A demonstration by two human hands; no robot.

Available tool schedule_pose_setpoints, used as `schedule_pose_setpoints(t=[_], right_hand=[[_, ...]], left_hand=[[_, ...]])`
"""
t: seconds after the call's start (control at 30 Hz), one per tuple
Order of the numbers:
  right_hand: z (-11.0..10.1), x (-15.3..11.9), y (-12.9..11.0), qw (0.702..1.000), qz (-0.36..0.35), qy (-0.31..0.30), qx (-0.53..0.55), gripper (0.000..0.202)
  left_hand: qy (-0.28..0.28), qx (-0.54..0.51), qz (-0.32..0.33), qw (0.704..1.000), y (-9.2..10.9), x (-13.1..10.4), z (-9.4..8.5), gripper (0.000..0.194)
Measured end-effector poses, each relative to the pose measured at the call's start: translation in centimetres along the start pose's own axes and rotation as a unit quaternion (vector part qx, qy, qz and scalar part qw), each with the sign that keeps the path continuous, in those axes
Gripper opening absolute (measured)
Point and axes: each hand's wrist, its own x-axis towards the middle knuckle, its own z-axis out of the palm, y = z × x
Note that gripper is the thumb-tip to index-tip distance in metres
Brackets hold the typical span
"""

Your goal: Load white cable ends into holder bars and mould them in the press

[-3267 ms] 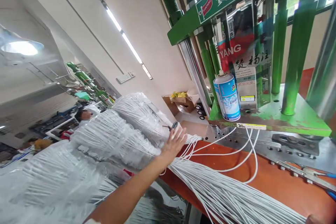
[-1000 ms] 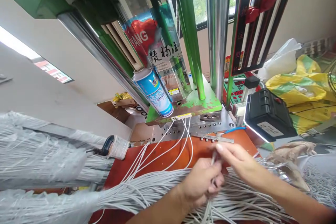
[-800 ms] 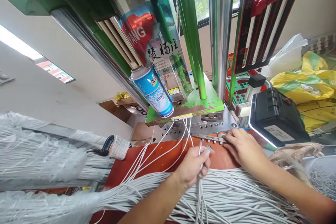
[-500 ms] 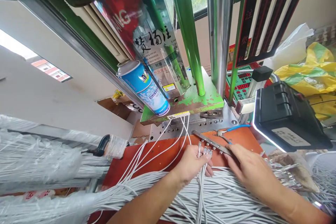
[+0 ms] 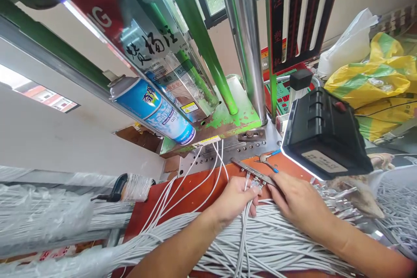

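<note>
The left hand [image 5: 233, 197] pinches cables [image 5: 244, 232] below their plugs [image 5: 256, 183], seemingly to leave these exposed beside the bar [image 5: 250, 170], at 1 o'clock, gripped by the right hand [image 5: 301, 197].

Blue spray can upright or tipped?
Upright: the blue spray can stands on its base on the green metal plate, nozzle end up.

Single head-worn view, facing forward and down over both nearby hands [image 5: 235, 197].

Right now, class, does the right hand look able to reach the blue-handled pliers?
Probably yes: the pliers lie just beyond the right hand with nothing covering them, though it seems to be holding the metal bar.
</note>
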Motion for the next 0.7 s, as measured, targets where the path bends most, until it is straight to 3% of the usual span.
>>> schedule_pose_setpoints(t=[0.23, 0.43, 0.7], right_hand=[[-0.2, 0.1, 0.0, 1.0, -0.023, -0.018, 0.005, 0.028], [-0.3, 0.0, 0.1, 0.998, 0.019, 0.035, 0.053, 0.03], [-0.2, -0.1, 0.3, 0.999, -0.028, 0.015, 0.034, 0.026]], left_hand=[[-0.008, -0.04, -0.015, 0.999, 0.1, -0.2, 0.2, 0.044], [-0.021, -0.036, -0.02, 0.999, 0.4, -0.5, -0.9, 0.044], [-0.026, -0.043, -0.047, 0.998, 0.3, 0.2, -1.3, 0.042]])
